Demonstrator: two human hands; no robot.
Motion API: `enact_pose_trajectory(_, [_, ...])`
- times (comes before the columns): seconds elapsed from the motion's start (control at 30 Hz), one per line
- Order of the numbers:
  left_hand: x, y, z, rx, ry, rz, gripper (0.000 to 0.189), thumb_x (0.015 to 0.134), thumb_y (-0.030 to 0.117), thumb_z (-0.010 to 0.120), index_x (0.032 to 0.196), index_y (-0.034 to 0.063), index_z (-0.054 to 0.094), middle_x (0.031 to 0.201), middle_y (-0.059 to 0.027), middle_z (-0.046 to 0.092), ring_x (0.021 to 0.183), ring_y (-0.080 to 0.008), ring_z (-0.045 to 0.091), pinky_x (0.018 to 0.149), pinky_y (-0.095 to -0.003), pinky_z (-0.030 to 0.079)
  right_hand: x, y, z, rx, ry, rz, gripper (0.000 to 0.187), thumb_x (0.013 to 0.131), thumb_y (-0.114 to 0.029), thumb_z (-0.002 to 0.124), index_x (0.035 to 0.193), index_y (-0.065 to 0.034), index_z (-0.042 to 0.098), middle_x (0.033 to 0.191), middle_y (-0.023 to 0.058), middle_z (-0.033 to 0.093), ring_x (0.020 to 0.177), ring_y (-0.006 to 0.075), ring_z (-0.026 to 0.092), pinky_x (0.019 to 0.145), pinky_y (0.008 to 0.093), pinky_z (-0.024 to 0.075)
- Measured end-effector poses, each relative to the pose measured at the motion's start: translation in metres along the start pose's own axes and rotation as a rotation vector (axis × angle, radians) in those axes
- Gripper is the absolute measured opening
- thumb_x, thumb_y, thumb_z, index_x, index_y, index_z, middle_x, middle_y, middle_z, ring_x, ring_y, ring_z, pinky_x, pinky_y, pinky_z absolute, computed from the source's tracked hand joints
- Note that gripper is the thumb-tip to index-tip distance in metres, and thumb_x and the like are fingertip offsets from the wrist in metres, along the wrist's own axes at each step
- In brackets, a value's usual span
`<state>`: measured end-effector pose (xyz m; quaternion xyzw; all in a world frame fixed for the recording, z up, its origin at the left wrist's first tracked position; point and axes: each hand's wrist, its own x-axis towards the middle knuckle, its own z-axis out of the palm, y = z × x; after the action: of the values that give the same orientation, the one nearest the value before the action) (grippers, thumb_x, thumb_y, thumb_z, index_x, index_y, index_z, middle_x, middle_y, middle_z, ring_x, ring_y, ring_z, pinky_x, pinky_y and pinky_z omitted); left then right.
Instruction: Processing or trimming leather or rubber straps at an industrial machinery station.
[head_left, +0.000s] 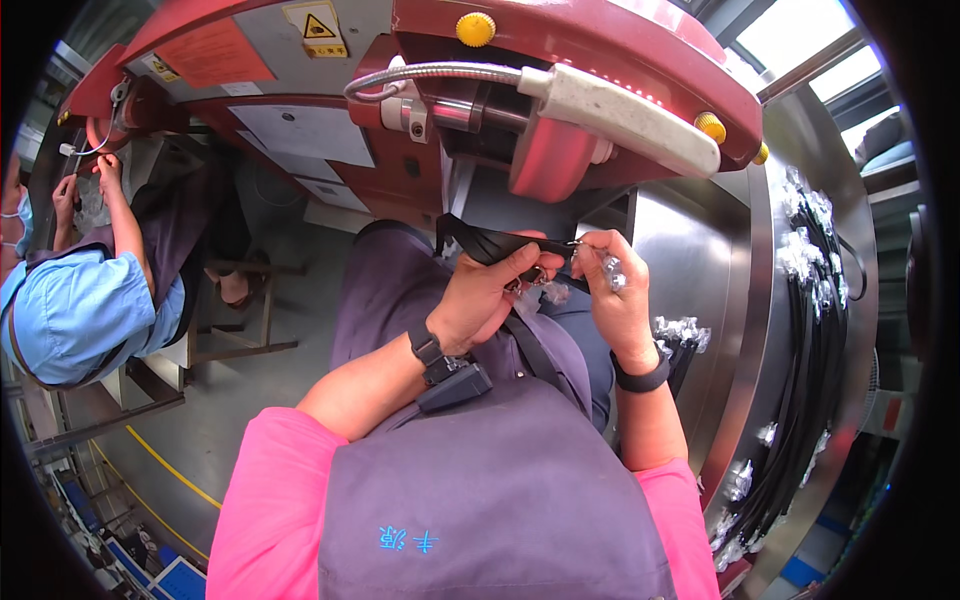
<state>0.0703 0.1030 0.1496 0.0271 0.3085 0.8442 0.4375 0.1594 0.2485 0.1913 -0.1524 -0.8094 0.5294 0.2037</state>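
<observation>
My left hand (487, 289) is closed around a black strap (487, 244), whose folded end stands up to the left of the fingers. Metal rings or hooks partly wrapped in clear plastic (555, 292) hang by its fingers. With bent fingers, my right hand (616, 289) pinches the strap's other end at a small metal fitting; a plastic-wrapped piece (613, 274) lies against these fingers. Just above both hands is a red machine's wheel (551, 157), which looks blurred, under a pale guard (630, 120). The strap's lower part is hidden behind the hands.
A metal tray (739, 315) stands at the right, with black straps (679, 341) with plastic-wrapped ends inside. More such straps (802, 360) lie on the ledge farther right. A co-worker (90, 300) sits at the left by another machine. A flexible metal hose (442, 71) crosses the machine.
</observation>
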Motion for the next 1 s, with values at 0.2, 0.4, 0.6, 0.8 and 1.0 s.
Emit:
enact_pose_trajectory(0.2, [0.006, 0.005, 0.002, 0.067, 0.044, 0.012, 0.020, 0.092, 0.012, 0.063, 0.110, 0.0019, 0.064, 0.098, -0.0134, 0.070, 0.088, -0.0202, 0.067, 0.079, -0.0307, 0.052, 0.010, 0.004, 0.005, 0.146, 0.006, 0.125, 0.009, 0.090, -0.008, 0.064, 0.094, -0.0007, 0.061, 0.073, 0.0011, 0.061, 0.065, 0.0068, 0.054, 0.058, 0.0215, 0.0432])
enact_pose_trajectory(0.4, [0.011, 0.002, 0.007, -0.085, 0.051, -0.021, 0.020, 0.093, 0.013, 0.061, 0.108, 0.0007, 0.064, 0.101, -0.0134, 0.070, 0.090, -0.0198, 0.068, 0.080, -0.0311, 0.055, 0.015, 0.004, 0.020, 0.402, 0.128, 0.219, 0.009, 0.093, -0.014, 0.063, 0.094, -0.0048, 0.063, 0.068, -0.0022, 0.057, 0.057, 0.0028, 0.047, 0.049, 0.0183, 0.0351])
enact_pose_trajectory(0.6, [0.013, 0.004, 0.009, -0.062, 0.066, -0.046, 0.020, 0.094, 0.014, 0.060, 0.106, -0.0005, 0.066, 0.103, -0.0136, 0.069, 0.089, -0.0186, 0.067, 0.081, -0.0306, 0.055, 0.020, 0.004, 0.022, 0.465, 0.141, 0.302, 0.010, 0.094, -0.015, 0.061, 0.094, -0.0054, 0.063, 0.067, -0.0034, 0.056, 0.053, 0.0012, 0.045, 0.045, 0.0170, 0.0323])
enact_pose_trajectory(0.8, [0.016, 0.001, 0.010, -0.090, 0.086, -0.041, 0.020, 0.094, 0.013, 0.059, 0.106, -0.0025, 0.065, 0.104, -0.0140, 0.069, 0.093, -0.0196, 0.067, 0.083, -0.0305, 0.055, 0.028, 0.008, 0.022, 0.489, 0.162, 0.354, 0.012, 0.094, -0.016, 0.061, 0.095, -0.0043, 0.063, 0.068, -0.0024, 0.058, 0.051, 0.0009, 0.044, 0.042, 0.0171, 0.0305])
enact_pose_trajectory(1.0, [0.020, 0.000, 0.012, -0.075, 0.125, -0.004, 0.024, 0.095, 0.015, 0.059, 0.107, -0.0051, 0.065, 0.105, -0.0150, 0.069, 0.087, -0.0186, 0.067, 0.074, -0.0286, 0.054, 0.035, 0.015, 0.021, 0.546, 0.131, 0.373, 0.013, 0.093, -0.016, 0.061, 0.095, -0.0035, 0.063, 0.069, -0.0011, 0.058, 0.051, 0.0023, 0.044, 0.042, 0.0176, 0.0306])
